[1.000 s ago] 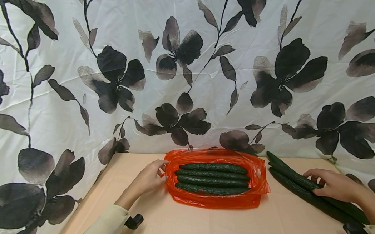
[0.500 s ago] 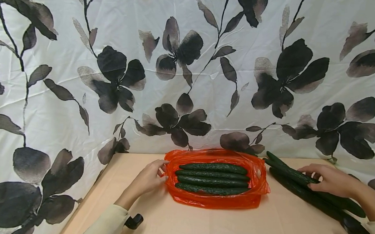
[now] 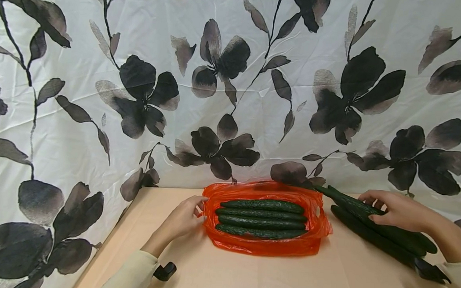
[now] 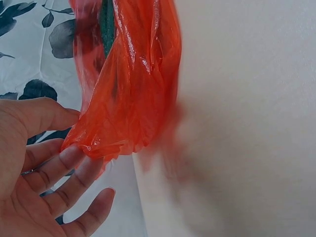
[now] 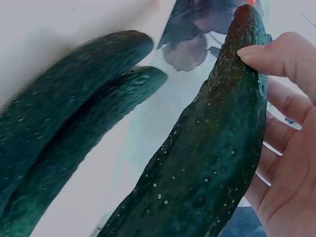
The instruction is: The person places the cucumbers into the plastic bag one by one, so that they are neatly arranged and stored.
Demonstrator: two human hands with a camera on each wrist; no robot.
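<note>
A red plastic bag (image 3: 263, 248) lies on the table with its top spread wide, and several dark green cucumbers (image 3: 261, 224) lie side by side in it. My left hand (image 3: 184, 218) pinches the bag's left end, thumb on one side and fingertips on the other in the left wrist view. To the right of the bag, my right hand (image 3: 404, 212) holds a bumpy cucumber (image 5: 197, 163) near one end between thumb and fingers. This cucumber tilts up over two other cucumbers (image 5: 64, 84), which lie close together on the table.
The table (image 3: 246, 277) has a pale peach surface. Right behind its back edge hangs a white cloth (image 3: 287, 121) printed with dark flowers. A black wrist-worn device (image 3: 165, 271) shows at the left wrist, another black one (image 3: 430, 270) below the right.
My right hand has lifted the cucumber and moved it up and left, so its tip now reaches the bag's back right corner. The left hand and the bag have stayed in place.
</note>
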